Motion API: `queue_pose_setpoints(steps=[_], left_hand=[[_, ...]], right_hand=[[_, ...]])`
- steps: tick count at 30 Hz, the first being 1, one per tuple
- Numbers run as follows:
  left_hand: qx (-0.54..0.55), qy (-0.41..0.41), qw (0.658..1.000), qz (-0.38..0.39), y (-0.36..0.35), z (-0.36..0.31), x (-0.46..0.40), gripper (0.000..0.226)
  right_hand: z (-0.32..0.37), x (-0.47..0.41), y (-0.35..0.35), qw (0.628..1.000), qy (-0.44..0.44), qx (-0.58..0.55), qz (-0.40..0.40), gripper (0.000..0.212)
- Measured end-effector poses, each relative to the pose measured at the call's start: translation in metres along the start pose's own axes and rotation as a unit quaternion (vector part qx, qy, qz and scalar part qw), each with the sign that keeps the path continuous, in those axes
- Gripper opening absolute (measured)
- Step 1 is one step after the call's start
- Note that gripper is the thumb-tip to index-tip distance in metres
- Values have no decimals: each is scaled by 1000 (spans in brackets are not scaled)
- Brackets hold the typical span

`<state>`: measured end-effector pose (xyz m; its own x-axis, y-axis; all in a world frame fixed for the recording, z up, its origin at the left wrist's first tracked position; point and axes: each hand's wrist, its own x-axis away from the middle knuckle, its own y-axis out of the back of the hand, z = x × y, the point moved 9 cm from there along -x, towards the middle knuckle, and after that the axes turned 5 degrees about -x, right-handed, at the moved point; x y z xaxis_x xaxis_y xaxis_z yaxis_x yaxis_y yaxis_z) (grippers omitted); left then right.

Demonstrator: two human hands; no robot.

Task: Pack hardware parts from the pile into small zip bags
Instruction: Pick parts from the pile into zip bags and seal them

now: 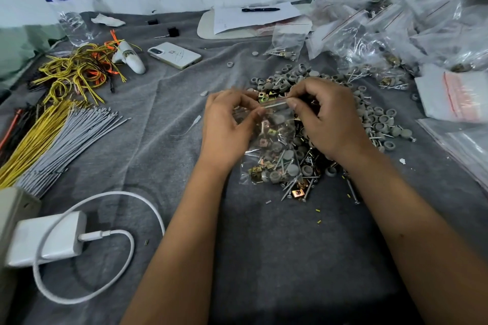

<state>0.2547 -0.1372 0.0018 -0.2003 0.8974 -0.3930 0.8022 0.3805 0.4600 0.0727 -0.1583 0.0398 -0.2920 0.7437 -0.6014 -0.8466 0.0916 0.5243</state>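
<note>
Grey cloth (148, 155) covers the table below a white wall. Over the pile of hardware (340, 113) at its middle, a small zip bag (274, 145) of screws, caps and clips hangs from both hands. The left hand (227, 124) and right hand (327, 116) pinch its top strip, fingers clamped on the plastic. Left of the pile lie a phone (174, 55) and yellow wires (76, 68); right of it, filled bags (375, 26).
</note>
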Motion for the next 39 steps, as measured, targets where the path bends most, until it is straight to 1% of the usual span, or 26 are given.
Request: queue_pose_setpoints(steps=[2, 7, 9, 11, 13, 15, 19, 21, 24, 28, 35, 37, 39], left_hand=[[39, 13, 999, 3, 0, 4, 0, 11], [-16, -37, 999, -18, 3, -7, 1, 10], [36, -11, 999, -21, 3, -1, 2, 10], [119, 46, 992, -18, 0, 13, 3, 9], [173, 87, 981, -23, 0, 24, 4, 7], [232, 107, 967, -26, -1, 31, 3, 2], [289, 111, 950, -32, -1, 30, 3, 3], [303, 97, 948, -20, -3, 26, 2, 7], [312, 88, 946, -7, -5, 22, 2, 5], [311, 116, 943, -24, -2, 27, 4, 10], [332, 145, 931, -37, -2, 33, 5, 6], [338, 141, 930, -32, -2, 30, 6, 2], [338, 131, 932, -28, -1, 25, 7, 5]], right_hand=[[-2, 1, 0, 1000, -13, -4, -2, 4], [-6, 2, -5, 998, -38, -44, 22, 5], [-7, 2, -4, 998, -44, -46, 16, 4], [-11, 1, -2, 998, -52, -44, 4, 5], [-17, 1, 0, 997, -65, -52, -7, 6], [-21, 2, 0, 995, -79, -66, -11, 5], [-20, 2, -2, 993, -79, -87, -8, 3], [-18, 2, -5, 994, -73, -87, 5, 4], [-17, 2, -6, 994, -68, -88, 12, 4], [-17, 2, -2, 992, -69, -107, -8, 9], [-18, 2, -1, 991, -78, -110, -15, 10], [-18, 2, -1, 991, -79, -108, -14, 10], [-17, 2, -2, 991, -79, -109, -12, 10]])
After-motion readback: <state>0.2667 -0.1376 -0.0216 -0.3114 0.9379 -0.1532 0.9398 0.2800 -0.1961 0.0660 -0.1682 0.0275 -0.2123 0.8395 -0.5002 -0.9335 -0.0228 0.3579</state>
